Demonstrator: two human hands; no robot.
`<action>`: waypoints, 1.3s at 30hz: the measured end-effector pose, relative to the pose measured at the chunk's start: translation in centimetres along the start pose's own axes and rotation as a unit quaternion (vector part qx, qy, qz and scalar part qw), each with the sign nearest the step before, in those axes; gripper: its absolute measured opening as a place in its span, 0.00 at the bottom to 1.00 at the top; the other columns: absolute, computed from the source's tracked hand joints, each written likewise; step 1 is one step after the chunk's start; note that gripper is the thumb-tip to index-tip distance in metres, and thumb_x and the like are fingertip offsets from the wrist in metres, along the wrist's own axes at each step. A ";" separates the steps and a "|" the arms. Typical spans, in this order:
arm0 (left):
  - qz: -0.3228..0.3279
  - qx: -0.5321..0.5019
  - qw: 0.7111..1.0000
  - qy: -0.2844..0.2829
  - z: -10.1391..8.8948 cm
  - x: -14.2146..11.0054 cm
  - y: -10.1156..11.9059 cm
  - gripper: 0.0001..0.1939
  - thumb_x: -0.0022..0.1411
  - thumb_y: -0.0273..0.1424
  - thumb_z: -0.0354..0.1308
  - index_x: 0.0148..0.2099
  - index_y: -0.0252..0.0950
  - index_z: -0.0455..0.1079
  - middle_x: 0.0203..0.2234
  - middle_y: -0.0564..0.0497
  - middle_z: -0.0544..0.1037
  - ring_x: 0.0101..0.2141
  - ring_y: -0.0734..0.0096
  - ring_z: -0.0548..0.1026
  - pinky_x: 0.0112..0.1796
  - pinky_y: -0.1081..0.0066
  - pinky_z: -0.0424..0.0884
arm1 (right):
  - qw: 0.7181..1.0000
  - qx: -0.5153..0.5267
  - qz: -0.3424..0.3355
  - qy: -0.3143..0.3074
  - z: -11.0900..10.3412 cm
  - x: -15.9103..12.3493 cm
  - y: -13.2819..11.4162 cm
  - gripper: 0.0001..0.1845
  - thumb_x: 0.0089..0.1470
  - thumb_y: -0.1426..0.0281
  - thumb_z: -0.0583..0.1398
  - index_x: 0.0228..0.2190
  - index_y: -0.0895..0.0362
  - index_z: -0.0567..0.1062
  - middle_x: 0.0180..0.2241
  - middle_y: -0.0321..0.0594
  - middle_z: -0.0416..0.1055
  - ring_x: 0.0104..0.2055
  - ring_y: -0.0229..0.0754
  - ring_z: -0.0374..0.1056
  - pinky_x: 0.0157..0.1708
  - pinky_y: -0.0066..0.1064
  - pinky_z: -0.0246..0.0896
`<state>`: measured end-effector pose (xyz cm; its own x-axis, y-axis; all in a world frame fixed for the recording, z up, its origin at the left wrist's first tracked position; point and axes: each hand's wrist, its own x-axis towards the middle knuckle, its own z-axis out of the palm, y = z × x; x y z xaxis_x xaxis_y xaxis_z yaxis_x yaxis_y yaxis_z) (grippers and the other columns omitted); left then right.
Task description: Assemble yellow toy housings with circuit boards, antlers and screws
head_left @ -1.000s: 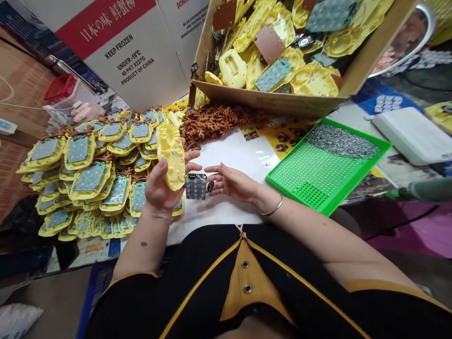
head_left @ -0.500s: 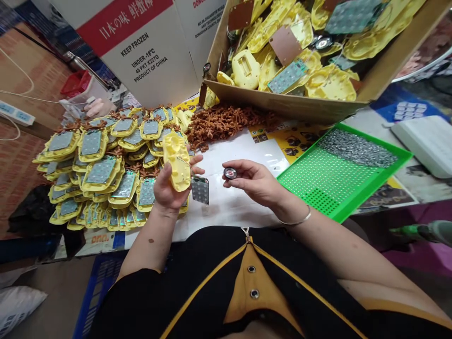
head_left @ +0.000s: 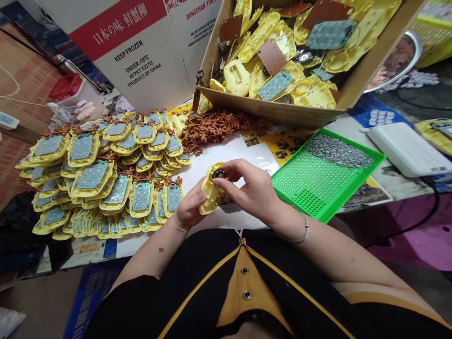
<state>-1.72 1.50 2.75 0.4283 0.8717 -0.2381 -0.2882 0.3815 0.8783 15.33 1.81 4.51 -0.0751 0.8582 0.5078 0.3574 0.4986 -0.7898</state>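
My left hand [head_left: 189,210] grips a yellow plastic toy shell [head_left: 211,191], held over the white sheet in front of me. My right hand [head_left: 249,187] pinches a small round black speaker [head_left: 219,173] and presses it against the top of that shell. A small circuit board hangs below the shell, mostly hidden behind my right hand. To the left lies a heap of yellow shells fitted with grey boards [head_left: 95,176]. A pile of brown plastic pieces [head_left: 215,127] lies beyond my hands.
A tilted cardboard box [head_left: 282,110] full of yellow shells and boards stands at the back. A green perforated tray [head_left: 318,176] with small screws sits to the right, beside a white device [head_left: 406,148]. Another person's hand [head_left: 84,112] rests at far left, near a white carton [head_left: 141,52].
The shell has come down from upright to a low position in front of me. My right hand has brought the round speaker across onto the shell.
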 end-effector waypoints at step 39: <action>-0.020 -0.041 0.994 0.101 0.8 0.9 0.2 0.24 0.44 0.39 0.75 0.41 0.34 0.75 0.31 0.47 0.81 0.41 0.53 0.81 0.45 0.60 0.76 | 0.989 -0.070 -0.115 -0.055 -0.2 -0.3 2.5 0.10 0.61 0.68 0.60 0.43 0.52 0.79 0.44 0.46 0.74 0.46 0.48 0.70 0.45 0.46 0.67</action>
<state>-0.73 2.08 3.09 0.2624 0.8964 -0.3572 -0.3478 0.4331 0.8315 16.43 2.82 2.47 -0.2673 0.7354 0.6226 0.4439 0.6675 -0.5979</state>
